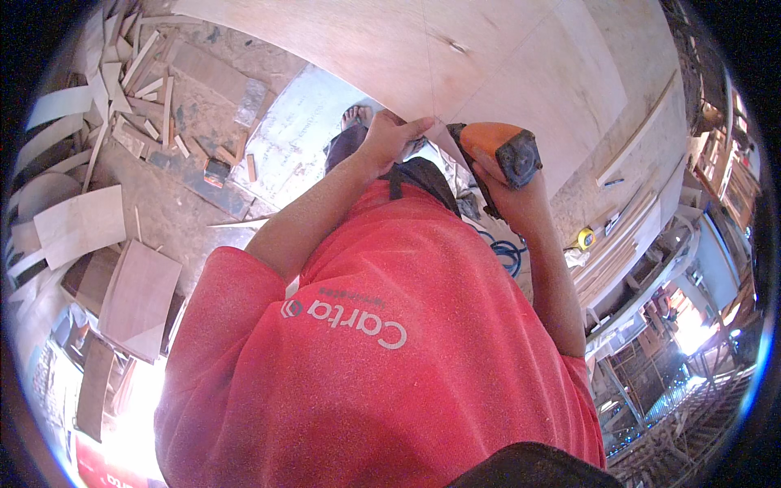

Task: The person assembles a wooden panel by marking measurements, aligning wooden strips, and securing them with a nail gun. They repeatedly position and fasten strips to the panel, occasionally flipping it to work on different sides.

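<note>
A large pale plywood sheet [537,73] with thin pencil lines lies in front of me. At its near edge, my left hand [386,142] is closed, the thumb laid along the edge and the fingers curled partly out of sight beneath. My right hand [506,193] is wrapped round the handle of an orange and black nail gun [495,146]. The gun's nose points toward the sheet's near corner, close to my left hand; whether it touches the wood I cannot tell. A blue hose [508,254] hangs coiled below my right forearm.
A yellow tape measure [585,238] and a pen [614,181] lie to the right, beside stacked wood strips [622,252]. Wood offcuts [146,98] litter the floor at left, near curved boards [80,226]. My bare foot [356,115] shows below the sheet.
</note>
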